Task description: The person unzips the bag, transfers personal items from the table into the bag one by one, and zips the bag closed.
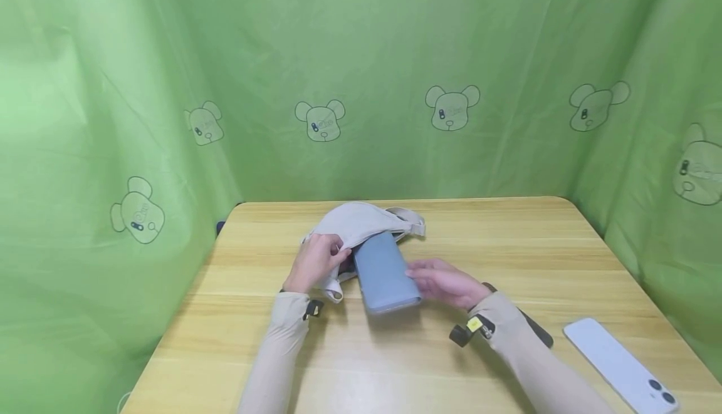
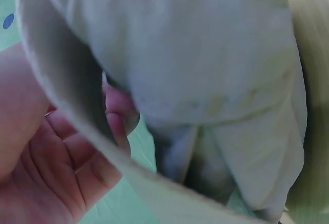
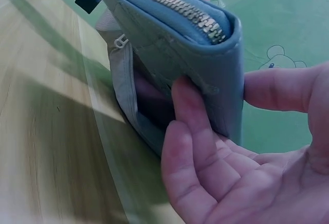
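A pale fabric shoulder bag (image 1: 354, 221) lies towards the far edge of the table, its zipped opening facing the near side. My left hand (image 1: 317, 260) grips the bag's edge at the left of the opening; in the left wrist view its fingers (image 2: 85, 154) curl behind the cloth. My right hand (image 1: 445, 281) holds a blue zip-around wallet (image 1: 386, 276) by its right side, thumb on one face and fingers on the other. The wallet's far end sits inside the bag's mouth, hidden there. Its metal zip (image 3: 175, 5) shows along the edge in the right wrist view.
A white phone (image 1: 620, 364) lies at the near right of the table (image 1: 361, 376), camera lenses up. Partly covered by my right forearm is a dark flat object (image 1: 538, 329). Green curtains (image 1: 383, 44) with bear-head prints hang behind and at both sides.
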